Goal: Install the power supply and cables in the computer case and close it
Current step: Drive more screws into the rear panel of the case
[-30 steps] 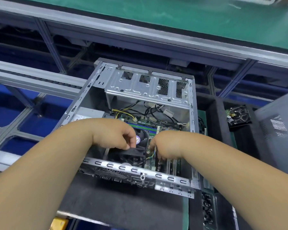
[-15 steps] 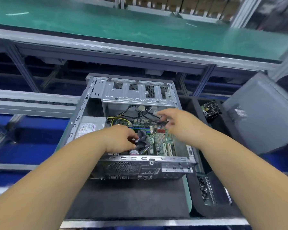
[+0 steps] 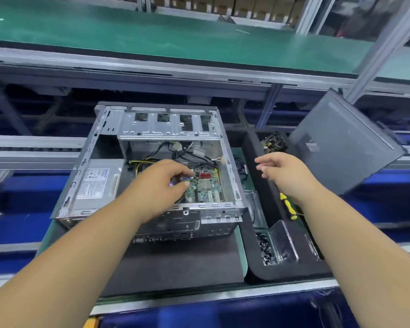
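Computer case flat, open side up

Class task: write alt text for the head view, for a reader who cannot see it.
A person's left hand reaches into an open computer case above the motherboard, while the right hand hovers empty outside it, over a black tray. A power supply sits inside the case; the side panel leans at right.

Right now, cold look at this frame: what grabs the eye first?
The open computer case at center, its motherboard and loose cables exposed, the power supply seated at its left. The left hand reaches over the board, while the right hand hovers empty over the black tray. Far right, the grey side panel stands tilted; a yellow-handled screwdriver lies on the tray.
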Motion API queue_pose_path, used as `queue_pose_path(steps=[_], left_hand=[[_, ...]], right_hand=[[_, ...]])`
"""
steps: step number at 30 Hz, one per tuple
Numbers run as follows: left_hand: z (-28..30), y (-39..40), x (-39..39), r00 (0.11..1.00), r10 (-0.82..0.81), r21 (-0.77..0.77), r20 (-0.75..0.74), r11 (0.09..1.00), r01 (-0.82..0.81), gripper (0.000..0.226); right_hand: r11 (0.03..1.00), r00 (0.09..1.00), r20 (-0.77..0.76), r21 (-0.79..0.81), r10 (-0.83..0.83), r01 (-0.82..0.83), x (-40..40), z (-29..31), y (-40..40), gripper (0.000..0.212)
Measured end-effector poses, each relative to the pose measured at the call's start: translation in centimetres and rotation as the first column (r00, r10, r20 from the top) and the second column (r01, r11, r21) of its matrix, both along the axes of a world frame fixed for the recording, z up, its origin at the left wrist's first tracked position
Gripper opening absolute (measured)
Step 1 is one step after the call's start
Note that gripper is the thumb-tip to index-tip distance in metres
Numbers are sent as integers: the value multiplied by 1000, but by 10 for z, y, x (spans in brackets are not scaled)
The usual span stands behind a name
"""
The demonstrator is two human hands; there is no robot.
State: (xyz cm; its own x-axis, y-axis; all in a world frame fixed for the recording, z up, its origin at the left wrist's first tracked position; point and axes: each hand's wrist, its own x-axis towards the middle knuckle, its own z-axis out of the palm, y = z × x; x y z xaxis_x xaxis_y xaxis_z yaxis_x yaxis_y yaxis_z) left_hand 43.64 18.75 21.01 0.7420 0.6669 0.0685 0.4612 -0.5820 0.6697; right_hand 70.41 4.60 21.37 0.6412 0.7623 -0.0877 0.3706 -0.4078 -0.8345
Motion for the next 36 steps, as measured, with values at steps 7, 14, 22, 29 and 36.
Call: queue_pose_path(steps=[7,14,22,29,36], left_hand=[[-1,-44,41,998,-21,40,62,999,18,21],[-4,-79,95,999,-12,85,52,996,8,22],[-14,-103,146,994,-96,211,-48,972,104,22],[-12,-95,169,980,-38,396,-193,911,113,22],[-15,-87,172,936,-64,391,-346,897,206,26]], right_hand=[[989,999,33,-143,-25,30,51,-37,-29,14],[930,990,-31,-346,-140,121,91,-91,-58,15],[891,990,119,-438,-70,116,107,-125,-72,36],[897,986,162,-439,27,48,116,-146,-73,35],[987,986,157,-158,50,-25,120,-125,-68,6]])
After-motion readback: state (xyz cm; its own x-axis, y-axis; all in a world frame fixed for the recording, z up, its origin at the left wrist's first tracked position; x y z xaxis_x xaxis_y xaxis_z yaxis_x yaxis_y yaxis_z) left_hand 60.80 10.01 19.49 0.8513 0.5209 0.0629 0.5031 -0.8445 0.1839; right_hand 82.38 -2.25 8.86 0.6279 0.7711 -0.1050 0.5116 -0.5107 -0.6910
